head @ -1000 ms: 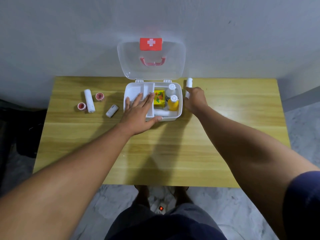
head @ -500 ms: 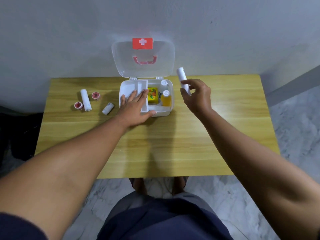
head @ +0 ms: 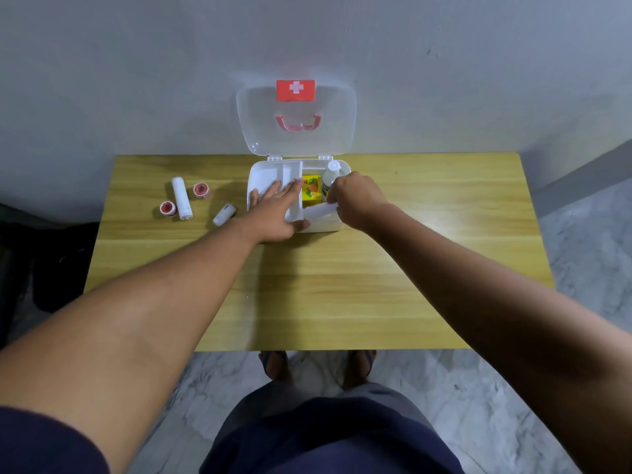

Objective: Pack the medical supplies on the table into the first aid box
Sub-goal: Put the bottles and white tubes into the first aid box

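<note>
The white first aid box (head: 260,172) stands open at the back of the wooden table (head: 342,285), its clear lid (head: 328,131) leaning on the wall. My left hand (head: 277,213) lies flat, fingers spread, on the box's white inner tray (head: 285,172). My right hand (head: 355,200) is over the box's right half, closed on a white bandage roll (head: 319,210) that lies across the front. A yellow packet (head: 312,190) and a clear bottle (head: 331,172) sit inside. Left of the box lie a long white roll (head: 181,202), two red tape rolls (head: 201,190) (head: 167,208) and a small white roll (head: 224,214).
A grey wall rises just behind the table. The table's near edge is at my thighs, with marble floor and my feet (head: 318,364) below. A dark object (head: 51,261) sits on the floor at the left.
My right hand lifted the white roll from the table right of the box, carried it left and lowered it into the box's right half. My left hand stayed on the tray.
</note>
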